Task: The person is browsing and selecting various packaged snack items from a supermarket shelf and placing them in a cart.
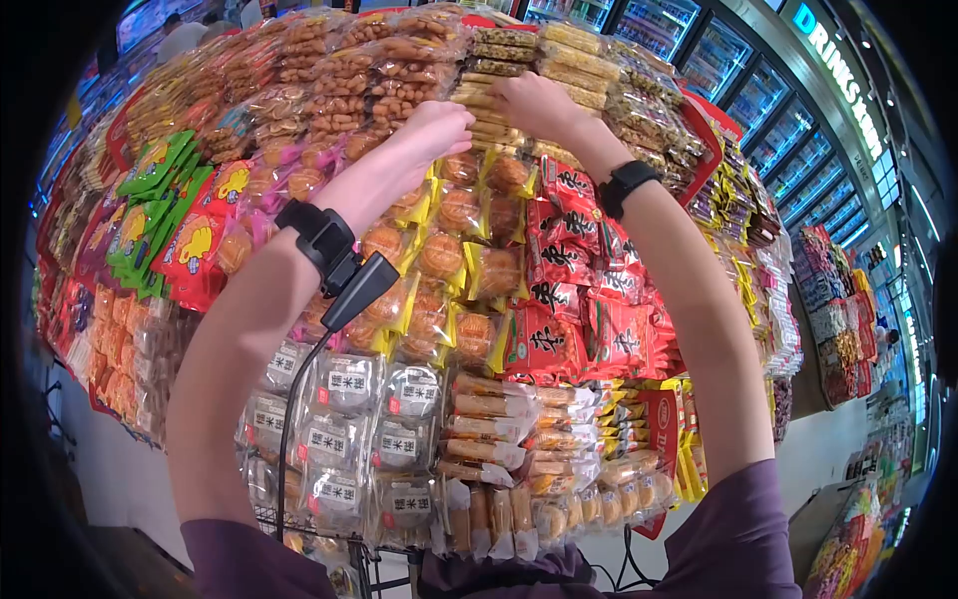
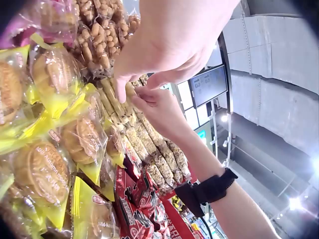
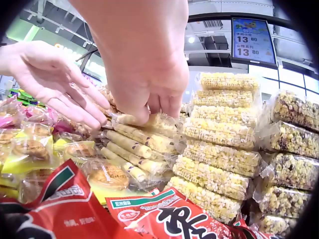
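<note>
A stack of clear-wrapped pale egg-roll-like sticks (image 3: pixel 130 144) lies at the far middle of the snack display. My right hand (image 1: pixel 539 108) reaches down onto its top, thumb and curled fingers pinching a wrapped pack (image 3: pixel 159 121) there, as the right wrist view shows. Part of that pack is hidden under the fingers. To the left, my left hand (image 1: pixel 434 135) hovers beside the stack with its fingers (image 3: pixel 75 102) extended and nothing held. Yellow-edged mooncake packets (image 1: pixel 459 210) sit just in front of the hands.
Red snack bags (image 1: pixel 559 255) lie below the right forearm. Puffed-grain bars (image 3: pixel 219 134) are stacked right of the sticks, and brown nut-like packs (image 1: pixel 344 85) on the left. White-labelled packets (image 1: pixel 334 439) fill the near side. Behind are drinks fridges (image 1: pixel 758 95) and a price screen (image 3: pixel 253 41).
</note>
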The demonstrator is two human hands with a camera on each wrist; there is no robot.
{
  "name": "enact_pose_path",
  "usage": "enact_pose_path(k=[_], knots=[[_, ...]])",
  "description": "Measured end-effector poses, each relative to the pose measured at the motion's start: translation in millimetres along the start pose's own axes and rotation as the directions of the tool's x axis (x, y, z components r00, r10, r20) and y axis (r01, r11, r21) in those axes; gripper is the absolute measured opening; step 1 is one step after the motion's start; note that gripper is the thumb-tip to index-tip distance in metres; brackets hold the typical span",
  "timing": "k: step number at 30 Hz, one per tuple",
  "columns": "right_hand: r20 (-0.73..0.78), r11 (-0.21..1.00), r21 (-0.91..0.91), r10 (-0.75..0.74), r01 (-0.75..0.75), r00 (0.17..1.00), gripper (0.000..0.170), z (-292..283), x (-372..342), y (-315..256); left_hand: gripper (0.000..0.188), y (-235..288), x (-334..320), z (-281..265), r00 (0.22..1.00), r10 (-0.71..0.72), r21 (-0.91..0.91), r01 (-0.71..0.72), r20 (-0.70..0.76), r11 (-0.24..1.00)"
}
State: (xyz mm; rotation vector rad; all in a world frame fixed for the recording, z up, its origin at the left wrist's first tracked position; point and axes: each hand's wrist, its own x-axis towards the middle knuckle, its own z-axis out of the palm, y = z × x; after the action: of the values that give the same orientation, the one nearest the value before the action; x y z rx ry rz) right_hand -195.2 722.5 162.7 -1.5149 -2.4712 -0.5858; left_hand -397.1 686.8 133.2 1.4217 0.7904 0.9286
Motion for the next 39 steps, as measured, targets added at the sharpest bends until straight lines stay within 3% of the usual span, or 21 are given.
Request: enact_pose_path(k=[5, 8, 9, 12, 13, 14, 16, 20, 21, 24, 25, 27, 30, 32, 36, 39], knots=[[-0.065, 0.994, -0.11, -0.015, 0.007, 0.998, 0.014, 16, -3, -6, 0.061, 3, 12, 14, 1.0, -0.021, -0.005, 0.021, -0.022, 1.0], [0.025, 0.981, -0.194, 0.016, -0.011, 1.0, 0.014, 2, -10, -21, 0.061, 5, 18, 21, 0.999, -0.034, 0.02, 0.035, -0.024, 0.999], [0.079, 0.966, -0.257, -0.01, 0.03, 0.997, 0.017, 1, -11, -21, 0.058, 4, 23, 19, 0.999, -0.047, 0.034, 0.047, -0.008, 0.998], [0.077, 0.978, -0.207, 0.026, -0.01, 0.997, 0.034, 2, -14, -23, 0.05, 6, 23, 19, 0.997, -0.059, -0.053, 0.056, -0.049, 0.997], [-0.102, 0.973, -0.233, -0.027, 0.003, 0.994, 0.042, 8, -19, -24, 0.043, 11, 17, 17, 0.998, -0.061, -0.057, 0.061, 0.001, 0.997], [-0.271, 0.967, -0.253, -0.088, 0.017, 0.959, 0.051, 15, -25, -24, 0.04, 11, 11, 19, 0.999, -0.021, -0.076, 0.017, -0.05, 0.997], [-0.184, 0.989, -0.133, -0.089, 0.065, 0.979, 0.061, -7, -44, -36, 0.038, 15, -8, 13, 0.996, 0.073, -0.107, -0.067, 0.05, 0.992], [-0.175, 0.984, 0.034, -0.165, 0.174, 0.971, 0.048, -48, -105, -80, 0.032, 27, -60, 9, 0.973, 0.168, -0.114, -0.151, 0.156, 0.982], [-0.141, 0.981, 0.057, -0.175, 0.185, 0.974, 0.048, -64, -125, -96, 0.029, 58, -110, 10, 0.978, 0.129, -0.078, -0.117, 0.161, 0.99], [-0.098, 0.979, 0.072, -0.185, 0.192, 0.978, 0.048, -88, -173, -130, 0.027, 92, -176, 0, 0.942, 0.214, -0.052, -0.208, 0.257, 0.977], [-0.094, 0.98, 0.067, -0.181, 0.188, 0.979, 0.048, -94, -188, -141, 0.029, 97, -196, -5, 0.929, 0.246, -0.158, -0.209, 0.277, 0.965], [-0.026, 0.974, 0.173, -0.143, 0.145, 0.989, 0.052, -115, -219, -164, 0.033, 100, -236, -13, 0.898, 0.329, -0.19, -0.283, 0.291, 0.94], [-0.015, 0.943, 0.283, -0.179, 0.176, 0.984, 0.057, -143, -263, -190, 0.038, 97, -288, 6, 0.921, 0.375, 0.114, -0.386, 0.11, 0.915], [0.012, 0.919, 0.343, -0.213, 0.196, 0.977, 0.059, -159, -292, -204, 0.031, 77, -313, -24, 0.885, 0.402, 0.159, -0.443, 0.234, 0.883], [0.055, 0.854, 0.489, -0.235, 0.179, 0.97, 0.065, -177, -350, -217, 0.019, 71, -383, 10, 0.956, 0.264, 0.124, -0.28, 0.131, 0.952], [0.022, 0.776, 0.593, -0.283, 0.215, 0.959, 0.053, -179, -397, -222, 0.008, 60, -440, 39, 0.983, 0.106, 0.135, -0.126, 0.15, 0.983]])
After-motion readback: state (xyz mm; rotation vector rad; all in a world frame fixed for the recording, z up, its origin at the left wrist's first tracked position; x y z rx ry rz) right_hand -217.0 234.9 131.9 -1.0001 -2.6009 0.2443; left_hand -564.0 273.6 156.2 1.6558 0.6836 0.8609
